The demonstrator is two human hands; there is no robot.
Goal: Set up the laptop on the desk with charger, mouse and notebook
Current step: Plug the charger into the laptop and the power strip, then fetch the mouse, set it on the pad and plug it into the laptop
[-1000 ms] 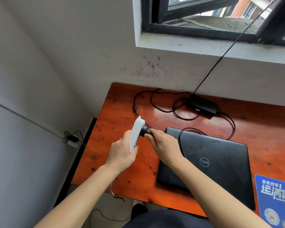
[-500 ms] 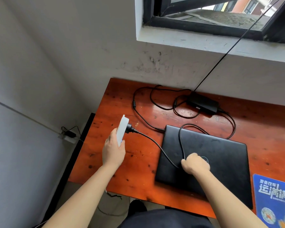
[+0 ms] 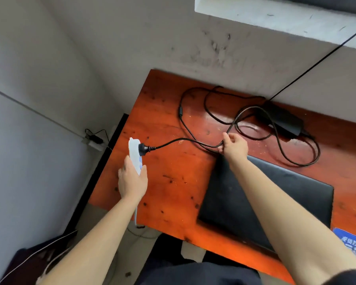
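A closed black laptop [image 3: 275,204] lies on the reddish wooden desk [image 3: 169,182]. My left hand [image 3: 132,179] holds a white power strip [image 3: 134,155] upright over the desk's left edge, with the charger's black plug [image 3: 144,149] seated in it. From the plug the black cable [image 3: 183,139] runs right to my right hand [image 3: 233,146], which pinches it just behind the laptop's far left corner. The black charger brick [image 3: 284,120] rests at the back of the desk among loops of cable.
A blue printed pad [image 3: 351,243] shows at the desk's right front edge. A thin black wire [image 3: 317,62] slants from the brick up to the window sill. A small socket with wires [image 3: 94,139] sits on the left wall. A dark bag [image 3: 29,262] lies on the floor.
My right hand left the plug, passed over the laptop lid and now grips the cable behind the laptop. My left hand has carried the power strip leftward to the desk's edge.
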